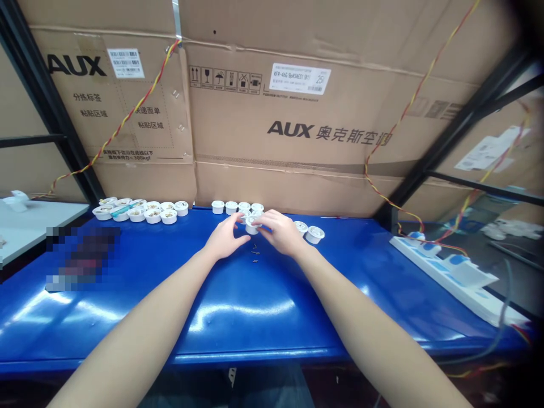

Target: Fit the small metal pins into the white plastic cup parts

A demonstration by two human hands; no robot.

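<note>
Both of my hands are near the back middle of the blue table. My right hand (276,228) has its fingers closed on a small white cup (252,226). On the cup's left side is my left hand (226,233), its thumb and fingers apart, close to the cup and a neighbouring one. Several small dark pieces (255,253) lie on the table just in front of the cup. Behind my hands stands a short row of white cups (231,207). Two more white cups (315,234) are right of my right hand.
White cups with small contents (136,214) are grouped at the back left of the blue table (255,323). A power strip (450,277) with plugs lies along the right. Cardboard (280,158) stands behind, with twisted wires hanging. A blurred-out object (87,255) lies at left.
</note>
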